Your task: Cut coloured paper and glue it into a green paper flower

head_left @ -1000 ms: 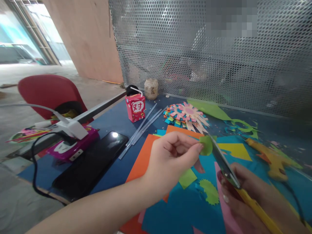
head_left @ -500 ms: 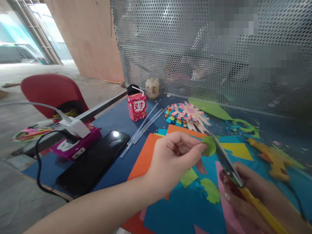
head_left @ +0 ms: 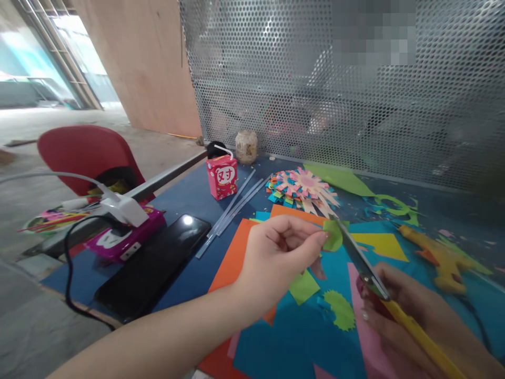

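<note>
Between thumb and fingertips, my left hand (head_left: 286, 250) pinches a small piece of green paper (head_left: 333, 235) with a rounded edge. My right hand (head_left: 410, 316) is closed around the yellow handles of a pair of scissors (head_left: 365, 268). The scissor blades point up and left, with their tips at the right edge of the green piece; whether they touch it I cannot tell. Below the hands, a green cut-out with a jagged edge (head_left: 342, 311) and a square green scrap (head_left: 303, 287) lie on blue paper (head_left: 295, 339).
A yellow glue gun (head_left: 437, 258) lies at the right. Fringed paper flowers (head_left: 302, 184), clear glue sticks (head_left: 236, 208) and a red drink carton (head_left: 222, 176) stand or lie farther back. At left are a black phone (head_left: 153, 266) and a purple power strip (head_left: 122, 237).
The green piece and both hands sit slightly farther left in view. The scissors remain beside the paper's edge, and both grips are unchanged.
</note>
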`<state>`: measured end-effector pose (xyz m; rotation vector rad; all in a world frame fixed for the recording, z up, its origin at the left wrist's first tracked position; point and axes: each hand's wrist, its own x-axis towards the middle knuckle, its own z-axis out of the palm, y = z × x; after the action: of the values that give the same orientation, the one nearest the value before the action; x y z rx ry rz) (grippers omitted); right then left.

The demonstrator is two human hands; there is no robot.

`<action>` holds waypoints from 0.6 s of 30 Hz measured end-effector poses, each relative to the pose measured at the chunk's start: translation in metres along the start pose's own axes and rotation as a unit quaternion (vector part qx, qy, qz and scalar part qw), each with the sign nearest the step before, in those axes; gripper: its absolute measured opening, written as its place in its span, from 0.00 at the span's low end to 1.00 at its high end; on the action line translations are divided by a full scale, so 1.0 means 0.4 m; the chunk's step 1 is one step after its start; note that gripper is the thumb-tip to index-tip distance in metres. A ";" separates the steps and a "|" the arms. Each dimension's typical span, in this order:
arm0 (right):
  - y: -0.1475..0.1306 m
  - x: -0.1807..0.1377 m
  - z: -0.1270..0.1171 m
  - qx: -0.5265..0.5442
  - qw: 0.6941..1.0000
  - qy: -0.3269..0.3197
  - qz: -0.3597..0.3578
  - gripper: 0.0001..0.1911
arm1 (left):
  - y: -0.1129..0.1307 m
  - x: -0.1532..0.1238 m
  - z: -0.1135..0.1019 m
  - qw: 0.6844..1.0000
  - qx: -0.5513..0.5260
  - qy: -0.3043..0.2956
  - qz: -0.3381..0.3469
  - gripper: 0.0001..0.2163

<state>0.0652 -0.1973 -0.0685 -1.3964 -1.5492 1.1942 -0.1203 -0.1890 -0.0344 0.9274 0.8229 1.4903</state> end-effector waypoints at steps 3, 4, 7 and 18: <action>-0.006 0.004 -0.008 -0.001 1.000 -0.003 0.013 0.17 | -0.002 0.003 -0.003 1.000 0.014 0.003 -0.003 0.08; -0.005 0.009 -0.014 -0.006 1.000 -0.009 0.024 0.17 | -0.003 0.004 -0.004 1.000 0.018 0.002 -0.006 0.08; 0.006 0.030 -0.039 -0.034 0.996 -0.072 0.031 0.15 | -0.006 0.005 -0.007 0.999 0.028 -0.008 -0.019 0.08; -0.003 0.017 -0.017 -0.028 0.999 -0.026 -0.012 0.17 | -0.010 0.003 -0.002 0.999 0.021 -0.038 -0.028 0.06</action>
<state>0.0703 -0.1895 -0.0655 -1.3895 -1.6418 1.1892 -0.1192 -0.1872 -0.0381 0.9798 0.8209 1.3854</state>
